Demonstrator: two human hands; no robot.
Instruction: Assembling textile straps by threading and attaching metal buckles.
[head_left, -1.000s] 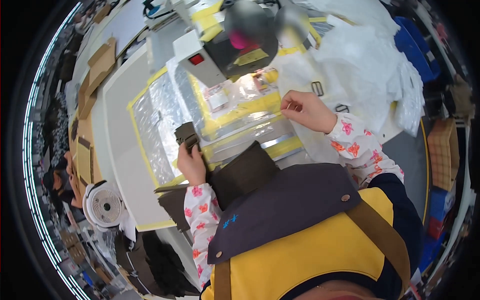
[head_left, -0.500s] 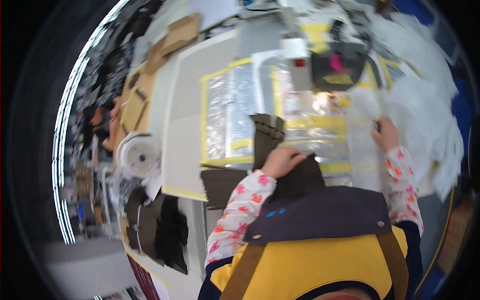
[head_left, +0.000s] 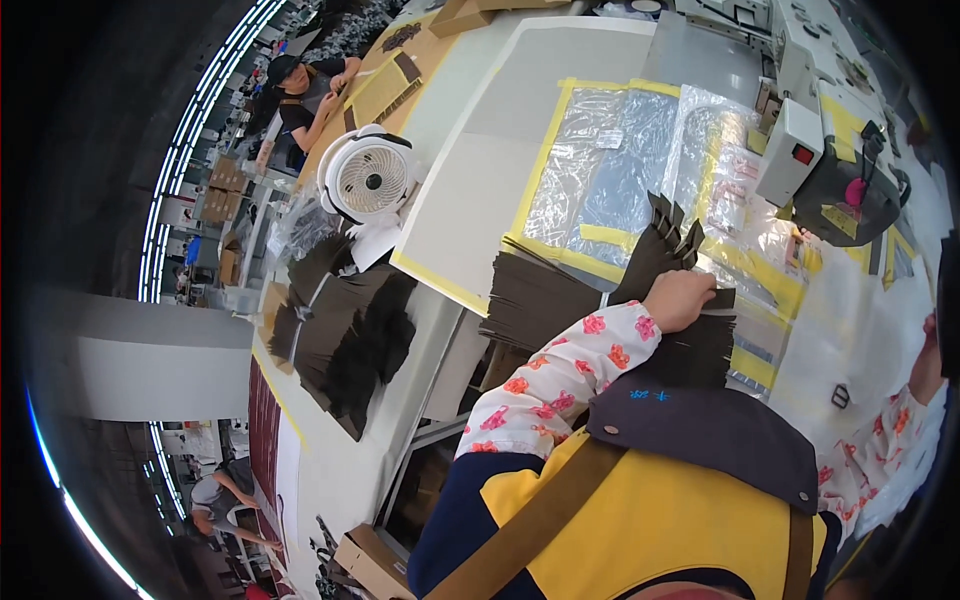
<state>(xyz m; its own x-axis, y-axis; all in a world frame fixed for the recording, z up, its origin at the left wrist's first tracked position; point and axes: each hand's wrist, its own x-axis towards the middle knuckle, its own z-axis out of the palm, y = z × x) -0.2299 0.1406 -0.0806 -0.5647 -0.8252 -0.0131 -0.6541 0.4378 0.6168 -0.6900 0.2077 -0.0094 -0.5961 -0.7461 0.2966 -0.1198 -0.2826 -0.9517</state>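
Note:
My left hand (head_left: pixel 680 299) is closed over a dark brown strip at the near side of the table, its fingertips pressed together at the strip's end. Under and around it lie bundles of dark brown strips (head_left: pixel 540 300), some fanned out, with a pale band across one bundle. At the far right rim, my right hand (head_left: pixel 928 362) is partly cut off and its fingers cannot be made out. Between the two hands a small dark buckle (head_left: pixel 840 396) rests on a white translucent sheet (head_left: pixel 815 340).
Yellow-taped plastic sheets (head_left: pixel 600 150) cover the table ahead. A machine with a white box (head_left: pixel 793 155) stands at the far right. To the left are a white fan (head_left: pixel 370 178) and more dark brown bundles (head_left: pixel 345 340). Two other people (head_left: pixel 300 100) work further left.
The view has swung left, so the table things appear shifted right. My right hand has moved out toward the right rim. The buckle now shows on the white sheet. My left hand stays on the strips.

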